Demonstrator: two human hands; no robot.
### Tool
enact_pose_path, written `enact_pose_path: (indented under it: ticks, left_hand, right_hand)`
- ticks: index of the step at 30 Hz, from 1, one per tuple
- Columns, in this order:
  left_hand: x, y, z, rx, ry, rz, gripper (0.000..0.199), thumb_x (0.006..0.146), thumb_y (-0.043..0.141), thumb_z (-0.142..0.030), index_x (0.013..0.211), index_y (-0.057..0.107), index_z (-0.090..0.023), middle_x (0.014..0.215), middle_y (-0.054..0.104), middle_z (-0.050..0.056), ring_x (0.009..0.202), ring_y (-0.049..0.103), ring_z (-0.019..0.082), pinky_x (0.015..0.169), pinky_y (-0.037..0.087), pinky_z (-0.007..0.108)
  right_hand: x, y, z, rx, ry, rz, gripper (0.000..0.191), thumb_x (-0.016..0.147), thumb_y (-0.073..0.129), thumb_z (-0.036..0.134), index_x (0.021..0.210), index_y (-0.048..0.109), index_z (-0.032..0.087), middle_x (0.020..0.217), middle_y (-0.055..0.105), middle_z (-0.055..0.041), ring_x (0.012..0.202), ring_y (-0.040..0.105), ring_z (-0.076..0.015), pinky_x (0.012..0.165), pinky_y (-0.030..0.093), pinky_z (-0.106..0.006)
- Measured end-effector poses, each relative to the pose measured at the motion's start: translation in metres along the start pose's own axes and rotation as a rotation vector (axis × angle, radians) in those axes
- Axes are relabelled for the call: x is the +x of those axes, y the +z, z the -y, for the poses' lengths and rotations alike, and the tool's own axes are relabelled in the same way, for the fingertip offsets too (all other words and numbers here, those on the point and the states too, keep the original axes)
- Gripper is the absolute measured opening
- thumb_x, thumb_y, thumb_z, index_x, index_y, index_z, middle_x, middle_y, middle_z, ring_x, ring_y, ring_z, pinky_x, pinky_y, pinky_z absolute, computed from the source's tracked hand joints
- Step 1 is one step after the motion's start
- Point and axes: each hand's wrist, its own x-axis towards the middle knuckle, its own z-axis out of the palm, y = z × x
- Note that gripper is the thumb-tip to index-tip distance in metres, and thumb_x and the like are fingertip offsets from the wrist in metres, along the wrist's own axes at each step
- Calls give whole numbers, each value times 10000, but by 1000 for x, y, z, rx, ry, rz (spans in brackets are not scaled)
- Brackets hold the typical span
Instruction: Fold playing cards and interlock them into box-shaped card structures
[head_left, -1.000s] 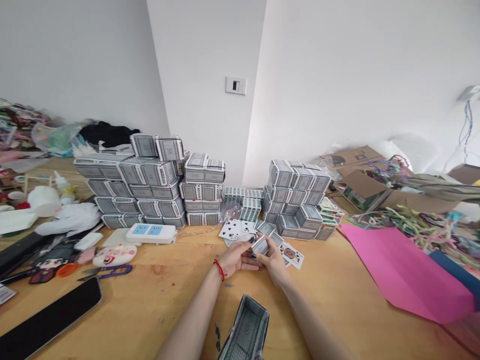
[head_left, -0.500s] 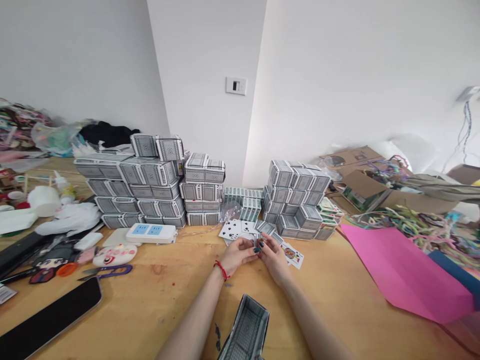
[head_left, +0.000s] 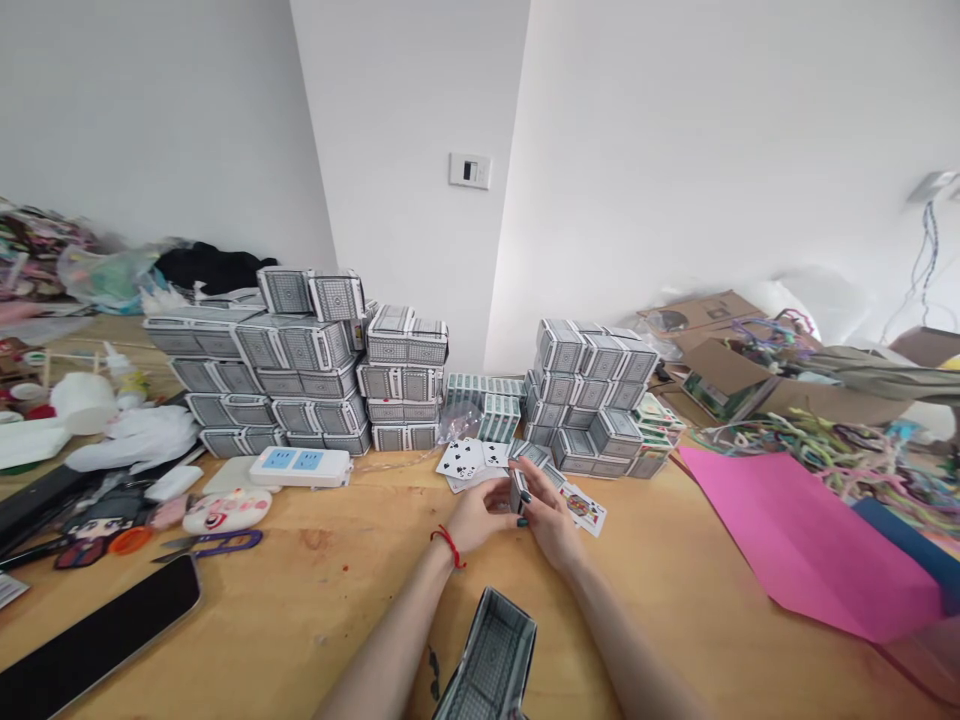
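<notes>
Near the middle of the table, a grey-patterned playing card (head_left: 517,487) stands on edge between my hands; whether it is one folded card or several is too small to tell. My left hand (head_left: 480,520), with a red string bracelet, is closed on its left side. On the other side, my right hand (head_left: 553,525) pinches it, dark-painted nails showing. Loose face-up playing cards (head_left: 461,458) lie just beyond my left hand, and a face card (head_left: 585,508) lies beside my right. Between my forearms sits an open grey tray-like piece made of cards (head_left: 491,650).
Stacked blocks of folded cards (head_left: 315,345) rise at the back left, with another stack (head_left: 592,375) at the back right. Green card boxes (head_left: 499,410) stand between them. A power strip (head_left: 300,466), scissors (head_left: 225,542) and phone (head_left: 105,635) lie left, pink paper (head_left: 802,550) right.
The card between my hands has turned upright, and its patterned side shows more. Both hands have shifted slightly, my left thumb lower. The camera view has moved a little.
</notes>
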Motion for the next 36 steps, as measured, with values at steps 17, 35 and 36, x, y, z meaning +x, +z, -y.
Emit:
enact_pose_path:
  ticks: [17,35,36]
  left_hand:
    - [-6,2,-7,701,281,-210,527,588,585,-66,1087,488,-203,1080,511,60,1024,487,196,895,417,371]
    - [-10,1,-6,940,296,-245,580,626,545,-72,1171,436,-235,1201,464,48,1126,425,208,963,361,410]
    - [-10,1,-6,945,303,-248,575,628,545,-75,1170,437,-234,1202,465,48,1127,425,206,963,363,407]
  right_hand:
    - [8,0,-13,-305,39,-149,354,710,510,489,842,649,191,861,642,-46,836,544,-220,752,408,-312]
    - [6,-3,-14,-580,72,-170,483,679,443,612,555,564,161,518,491,2,542,415,-145,525,305,-249]
    - [6,-3,-14,-590,67,-173,491,675,442,619,555,566,159,518,492,3,544,417,-146,526,305,-249]
